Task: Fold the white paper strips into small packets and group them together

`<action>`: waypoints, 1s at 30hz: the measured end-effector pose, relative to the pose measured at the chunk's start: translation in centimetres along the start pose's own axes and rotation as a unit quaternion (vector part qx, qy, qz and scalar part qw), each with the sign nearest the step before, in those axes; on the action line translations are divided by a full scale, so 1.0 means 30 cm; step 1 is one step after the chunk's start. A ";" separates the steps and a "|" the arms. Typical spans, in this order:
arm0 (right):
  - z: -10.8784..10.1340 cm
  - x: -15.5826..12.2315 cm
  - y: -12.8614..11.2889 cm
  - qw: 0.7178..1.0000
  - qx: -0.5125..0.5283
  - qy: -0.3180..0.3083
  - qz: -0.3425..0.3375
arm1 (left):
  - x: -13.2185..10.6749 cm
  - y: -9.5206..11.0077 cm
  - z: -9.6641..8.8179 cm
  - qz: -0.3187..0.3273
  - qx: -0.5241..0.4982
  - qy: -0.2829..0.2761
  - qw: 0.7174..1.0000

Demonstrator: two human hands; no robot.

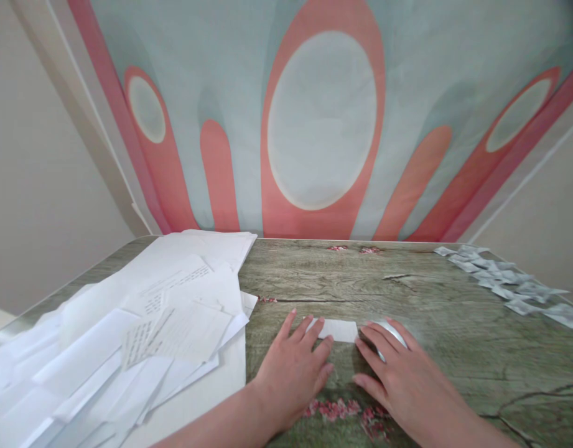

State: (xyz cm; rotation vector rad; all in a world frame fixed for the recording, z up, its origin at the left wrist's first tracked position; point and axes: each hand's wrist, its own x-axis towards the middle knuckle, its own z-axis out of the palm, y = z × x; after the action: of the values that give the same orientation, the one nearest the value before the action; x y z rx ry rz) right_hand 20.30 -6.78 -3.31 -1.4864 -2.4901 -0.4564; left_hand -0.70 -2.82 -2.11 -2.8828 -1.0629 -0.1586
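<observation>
A small white strip of paper (340, 330) lies on the table between my two hands. My left hand (293, 367) rests palm down with its fingers spread, the fingertips on the strip's left end. At the strip's other end, my right hand (400, 376) is curved over a shiny white object with a rounded edge (394, 332). Only parts of that object show between and beside the fingers, so its kind is hidden. The right index fingertip is close to the strip's right edge.
A large loose heap of white papers (104, 348), some printed, covers the table's left side. Several pale, crinkled strips (505, 277) lie in rows at the far right. The wood-patterned tabletop (305, 274) meets a red and grey-blue patterned backdrop (246, 174) behind.
</observation>
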 end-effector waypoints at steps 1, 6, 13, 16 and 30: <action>0.000 -0.001 0.005 1.000 -0.003 -0.002 -0.002 | 0.000 0.000 -0.003 0.000 -0.001 -0.003 1.000; 0.015 -0.007 0.001 1.000 -0.002 0.003 -0.003 | -0.001 -0.005 -0.004 0.002 -0.007 -0.006 1.000; 0.045 0.009 -0.041 0.995 0.041 0.085 0.024 | -0.002 -0.011 -0.002 0.006 -0.019 -0.007 1.000; 0.047 0.020 -0.045 0.996 0.042 0.084 0.004 | -0.001 -0.009 0.003 0.004 -0.019 -0.006 1.000; 0.072 0.011 -0.049 0.995 0.072 0.065 0.011 | -0.007 -0.012 -0.018 0.004 -0.039 -0.010 0.999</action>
State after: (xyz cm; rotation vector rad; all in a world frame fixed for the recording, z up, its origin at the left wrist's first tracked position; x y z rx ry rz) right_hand 18.80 -6.37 -5.43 -1.3815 -2.3511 -0.3481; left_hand -1.12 -2.73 -1.58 -2.9642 -1.0719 -0.1753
